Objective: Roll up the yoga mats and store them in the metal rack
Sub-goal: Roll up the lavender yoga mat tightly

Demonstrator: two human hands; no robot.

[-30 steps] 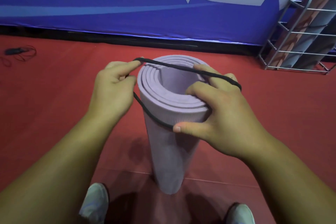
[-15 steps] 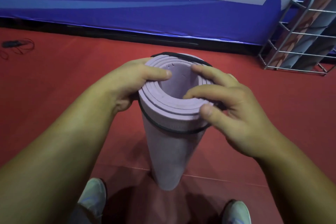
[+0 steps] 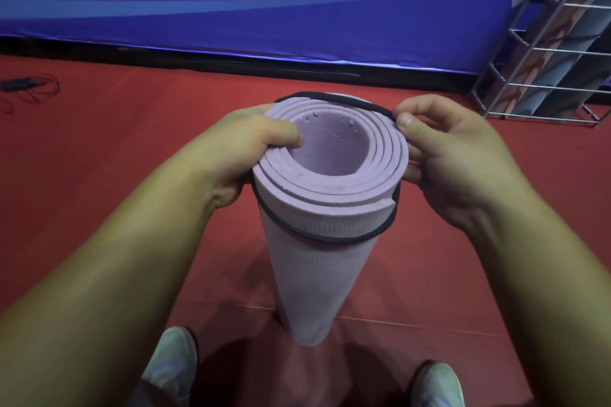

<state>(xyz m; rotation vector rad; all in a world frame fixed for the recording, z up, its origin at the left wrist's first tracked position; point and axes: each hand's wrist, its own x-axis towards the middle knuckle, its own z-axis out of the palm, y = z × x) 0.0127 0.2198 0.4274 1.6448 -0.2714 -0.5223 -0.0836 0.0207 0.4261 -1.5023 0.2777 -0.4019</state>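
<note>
Lilac yoga mat [image 3: 325, 261] rolled, upright on red floor [image 3: 99, 155] btwn our shoes. Black elastic band [image 3: 330, 236] sits skewed round top end. Left hand [image 3: 238, 155] clamps rim, thumb inside core; right hand [image 3: 443, 155] pinches band at far edge. Next, we judge: level band w/ both hands, slide down evenly. Mat foam, ribbed; band thin, stretchy. Metal rack [image 3: 542, 53] far right, wire, w/ rolls inside.

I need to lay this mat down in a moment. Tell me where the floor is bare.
Bare red floor lies left of the purple mat, short of the black cable by the blue banner. More lies to its right, before the metal rack. Crowded: around the shoes and the rack's foot.
</note>
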